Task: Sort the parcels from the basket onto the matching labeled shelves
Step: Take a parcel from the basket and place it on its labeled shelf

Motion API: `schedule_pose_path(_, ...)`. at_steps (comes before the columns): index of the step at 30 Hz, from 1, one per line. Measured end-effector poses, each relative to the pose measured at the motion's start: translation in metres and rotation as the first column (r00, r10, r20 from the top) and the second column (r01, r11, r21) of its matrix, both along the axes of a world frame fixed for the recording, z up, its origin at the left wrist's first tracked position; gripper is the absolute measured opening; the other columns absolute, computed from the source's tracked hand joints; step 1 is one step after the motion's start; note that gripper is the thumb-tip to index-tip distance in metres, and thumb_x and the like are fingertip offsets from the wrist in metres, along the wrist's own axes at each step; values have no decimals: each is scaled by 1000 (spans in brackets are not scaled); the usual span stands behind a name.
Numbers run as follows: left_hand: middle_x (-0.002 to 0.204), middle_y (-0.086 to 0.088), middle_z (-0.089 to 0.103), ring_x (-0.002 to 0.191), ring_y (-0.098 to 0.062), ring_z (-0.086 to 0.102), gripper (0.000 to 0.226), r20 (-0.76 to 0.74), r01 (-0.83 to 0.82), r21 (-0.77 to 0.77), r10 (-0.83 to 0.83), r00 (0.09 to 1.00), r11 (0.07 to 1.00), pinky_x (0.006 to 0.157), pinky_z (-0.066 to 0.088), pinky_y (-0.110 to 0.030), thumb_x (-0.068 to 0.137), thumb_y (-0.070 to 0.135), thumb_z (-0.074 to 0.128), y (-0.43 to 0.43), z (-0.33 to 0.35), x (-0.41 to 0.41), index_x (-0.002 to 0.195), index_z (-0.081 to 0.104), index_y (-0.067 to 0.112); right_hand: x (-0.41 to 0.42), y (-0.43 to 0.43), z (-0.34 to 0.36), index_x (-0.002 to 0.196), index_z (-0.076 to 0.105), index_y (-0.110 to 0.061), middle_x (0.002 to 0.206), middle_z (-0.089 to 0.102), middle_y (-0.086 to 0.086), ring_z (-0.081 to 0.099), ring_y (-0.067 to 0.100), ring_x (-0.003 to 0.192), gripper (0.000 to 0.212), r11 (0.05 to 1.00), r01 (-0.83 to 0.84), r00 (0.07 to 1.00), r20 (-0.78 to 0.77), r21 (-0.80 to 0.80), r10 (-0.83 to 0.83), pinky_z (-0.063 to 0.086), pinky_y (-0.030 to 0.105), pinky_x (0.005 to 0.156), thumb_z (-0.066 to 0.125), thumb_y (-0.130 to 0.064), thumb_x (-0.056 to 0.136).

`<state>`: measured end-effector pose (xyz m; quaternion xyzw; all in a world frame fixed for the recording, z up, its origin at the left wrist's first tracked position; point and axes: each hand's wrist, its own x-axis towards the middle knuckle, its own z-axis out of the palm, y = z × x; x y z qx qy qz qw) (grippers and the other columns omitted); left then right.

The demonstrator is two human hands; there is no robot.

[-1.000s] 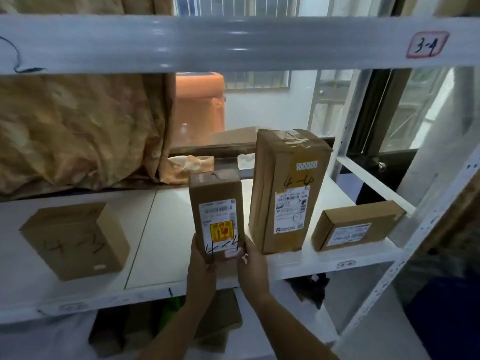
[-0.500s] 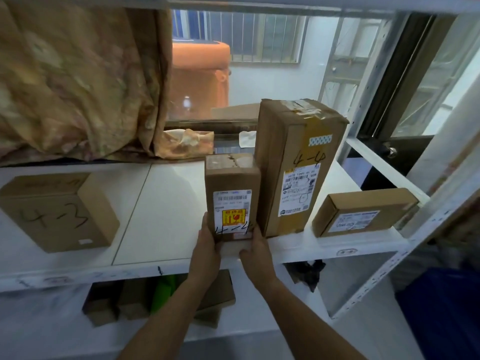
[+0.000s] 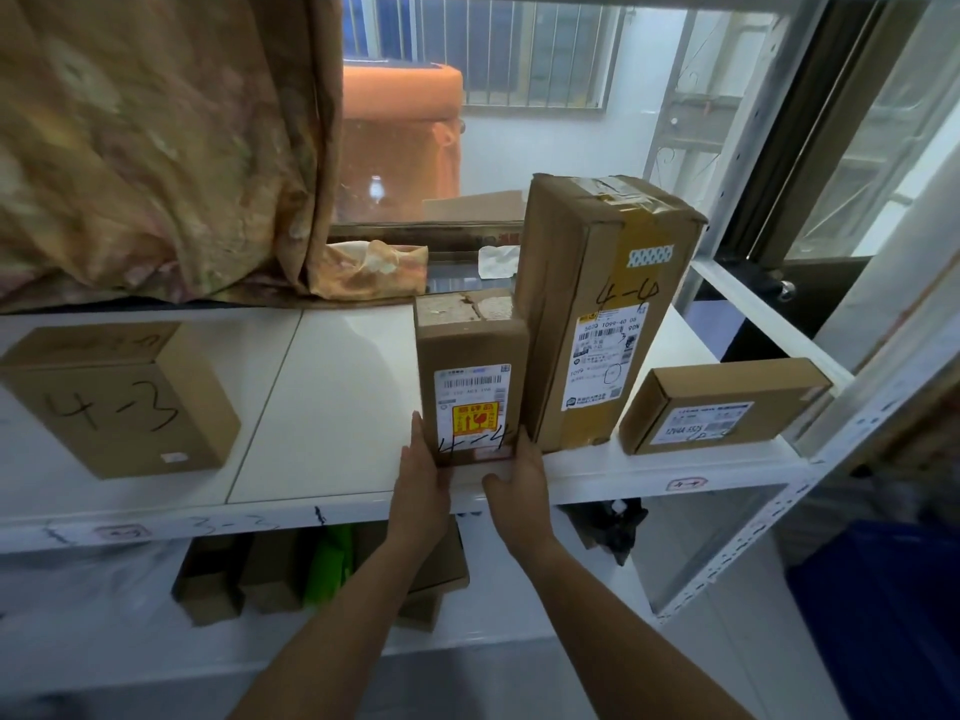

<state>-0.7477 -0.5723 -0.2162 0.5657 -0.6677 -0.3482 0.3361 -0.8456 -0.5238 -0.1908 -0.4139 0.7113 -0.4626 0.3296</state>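
Noted two bare hands, left hand [image 3: 421,483] and right hand [image 3: 522,485], each running into a bare forearm: left forearm [image 3: 343,615], right forearm [image 3: 597,605], uncovered down to the lower frame edge. Fingers [image 3: 418,441] slender; finer detail lost to blur.

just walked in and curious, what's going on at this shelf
A person's left hand and right hand press against the lower sides of a small parcel marked 4-4, standing upright on the white shelf. It is right beside a taller box also marked 4-4. A flat box lies further right; a 4-3 box sits apart on the left.
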Motion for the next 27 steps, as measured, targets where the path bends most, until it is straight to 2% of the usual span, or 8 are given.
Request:
schedule_pose_path(12, 150, -3, 34, 141, -29, 28, 72, 80, 69, 54, -73, 994, 996, 111, 33, -52, 92, 3, 49, -6, -2, 4, 150, 10, 21, -6, 9, 2, 141, 41, -13, 134, 53, 5, 48, 22, 125, 59, 1000, -11, 995, 102, -7, 12, 43, 37, 109, 49, 6, 87)
schedule_pose_path(14, 152, -3, 31, 142, -29, 25, 75, 117, 50, 85, -60, 991, 995, 113, 31, -51, 92, 6, 52, -5, 0, 5, 150, 7, 20, -8, 10, 2, 138, 44, -14, 130, 55, 5, 51, 23, 119, 55, 1000, -26, 993, 117, 10, 24, 50, 25, 98, 50, 6, 87)
schedule_pose_path(16, 158, -2, 19, 145, -30, 17, 78, 190, -25, 122, 1, 982, 992, 117, 23, -47, 93, 16, 54, 0, 2, 8, 151, 2, 19, -12, 11, 4, 132, 47, -14, 123, 57, 6, 54, 21, 109, 50, 998, -39, 994, 102, 48, 34, 50, 6, 70, 52, 4, 86)
schedule_pose_path(18, 160, -1, 6, 147, -27, 10, 79, 299, -61, 114, 25, 954, 992, 117, 15, -41, 94, 26, 53, 8, 2, 13, 151, -1, 18, -18, 12, 5, 126, 51, -10, 119, 58, 8, 56, 22, 107, 41, 993, -45, 998, 40, 105, 41, 43, 5, 56, 54, 1, 86)
schedule_pose_path(21, 161, -2, 0, 148, -25, 5, 74, 475, -54, 98, 1, 880, 994, 118, 11, -40, 95, 40, 45, 21, 6, 23, 151, 1, 19, -27, 19, 11, 123, 52, -7, 116, 57, 8, 56, 20, 102, 34, 971, -89, 992, -68, 220, 106, 40, 7, 61, 55, -5, 89)
schedule_pose_path(23, 161, -3, -2, 148, -24, 1, 69, 587, -23, 81, -29, 809, 996, 119, 7, -40, 97, 45, 36, 27, 18, 31, 151, 1, 19, -30, 26, 22, 126, 50, -8, 119, 54, 9, 53, 22, 106, 37, 947, -127, 966, -182, 295, 186, 48, 20, 78, 55, -13, 89)
schedule_pose_path(25, 160, -3, -4, 148, -21, -3, 65, 665, 36, 52, -61, 745, 998, 119, 3, -38, 99, 46, 28, 29, 34, 38, 151, 0, 19, -33, 31, 36, 127, 50, -8, 126, 52, 11, 51, 25, 116, 40, 924, -155, 907, -320, 350, 274, 46, 34, 99, 55, -19, 89)
schedule_pose_path(27, 160, -1, -5, 148, -20, -4, 64, 704, 62, 17, -56, 708, 998, 118, 2, -37, 99, 48, 25, 31, 56, 47, 151, 1, 20, -34, 36, 59, 130, 50, -13, 130, 50, 8, 50, 24, 120, 42, 906, -190, 819, -448, 377, 359, 43, 35, 103, 54, -23, 90)
